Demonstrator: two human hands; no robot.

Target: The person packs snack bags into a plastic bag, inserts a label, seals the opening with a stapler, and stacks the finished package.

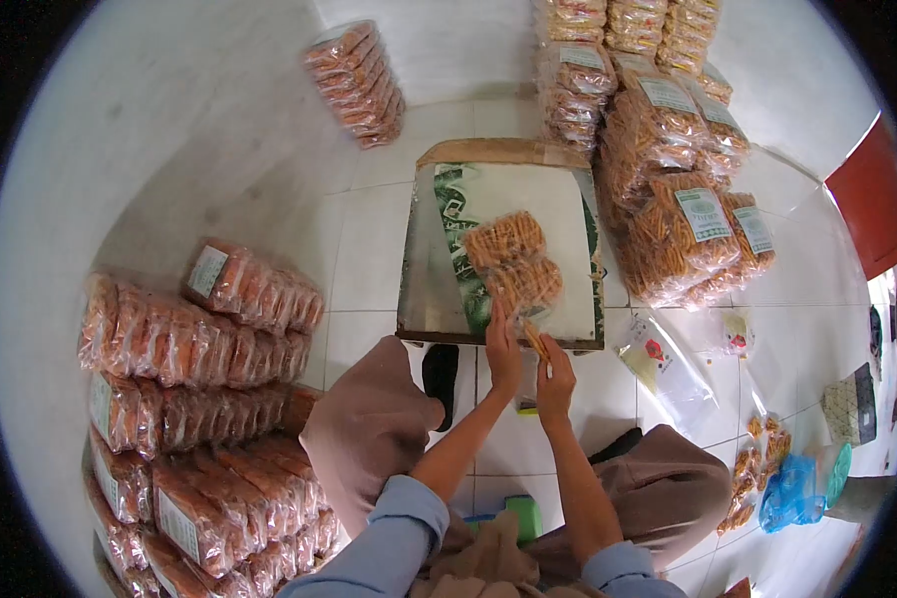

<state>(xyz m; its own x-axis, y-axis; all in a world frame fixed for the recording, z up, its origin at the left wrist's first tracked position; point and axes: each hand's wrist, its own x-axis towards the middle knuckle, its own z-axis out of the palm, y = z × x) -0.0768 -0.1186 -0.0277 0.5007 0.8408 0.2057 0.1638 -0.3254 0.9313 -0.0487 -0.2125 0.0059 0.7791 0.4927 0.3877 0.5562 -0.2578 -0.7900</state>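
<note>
A clear plastic bag of brown stick snacks (513,261) lies on a low table (558,214) in front of me. My left hand (502,351) is at the bag's near end, its fingers along the plastic and seemingly gripping it. Just to the right, my right hand (556,384) is closed on a few snack sticks (535,340), which point up toward the bag. The two hands are close together over the table's near edge. How the left fingertips and thumb meet the plastic is partly hidden.
Stacked packs of snacks (199,339) stand at left, with another stack (357,85) by the back wall. Large snack bags (668,219) are piled at right. On the tiled floor lie flat plastic bags (668,364), small snack bundles (752,468) and a blue plastic bag (793,493).
</note>
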